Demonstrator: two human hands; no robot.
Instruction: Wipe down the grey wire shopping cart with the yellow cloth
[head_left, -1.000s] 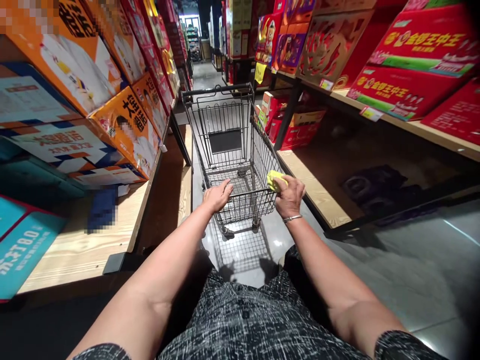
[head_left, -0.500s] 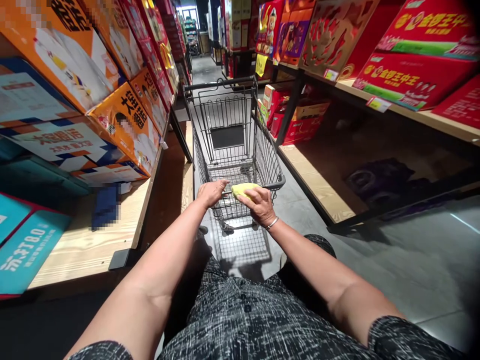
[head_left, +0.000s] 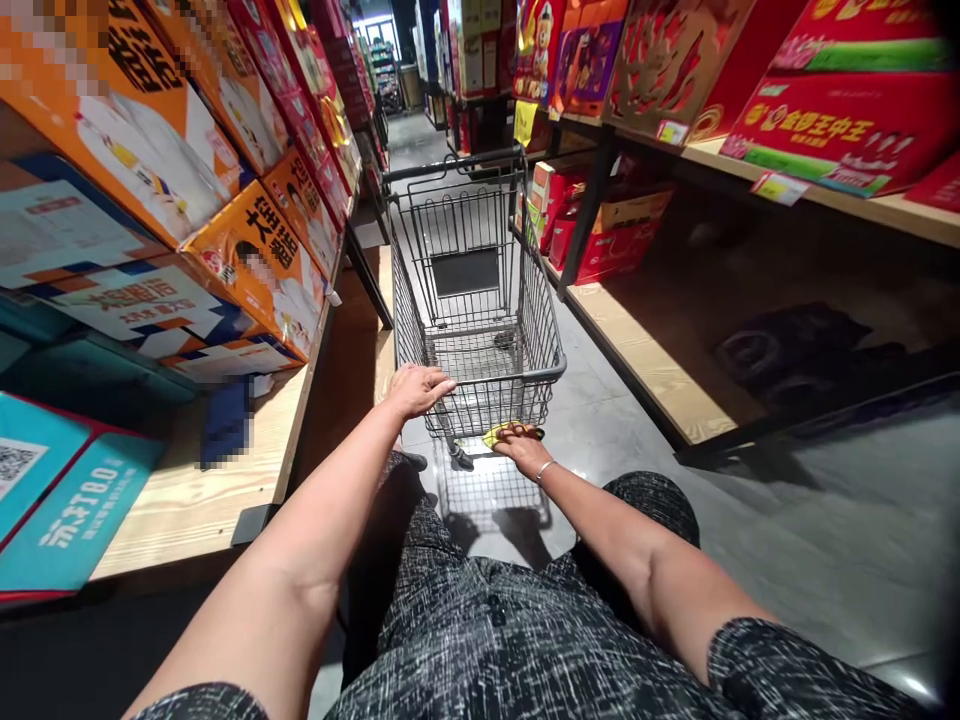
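Observation:
A black wire shopping cart (head_left: 556, 369) stands right in front of me, its near corner capped in grey. My left hand (head_left: 417, 389) is on the left part of its near top rim, the fingers curled over the bar. Lower down, my right hand (head_left: 523, 450) holds a yellow cloth (head_left: 493, 437) against the bottom of the cart's near wire panel. Most of the cloth is hidden under the fingers. Through the mesh the wire basket shows no goods.
Wooden shelves flank the aisle. On the left shelf (head_left: 187, 500) are orange boxes (head_left: 255, 265), a teal box (head_left: 82, 510) and a dark blue item (head_left: 227, 420). Red boxes (head_left: 832, 130) fill the right upper shelf (head_left: 847, 190); its black frame (head_left: 637, 390) stands close to the cart.
My right hand has moved down with the yellow cloth, from the near top rim to the bottom of the panel. My left hand has shifted slightly and now rests more firmly over the rim.

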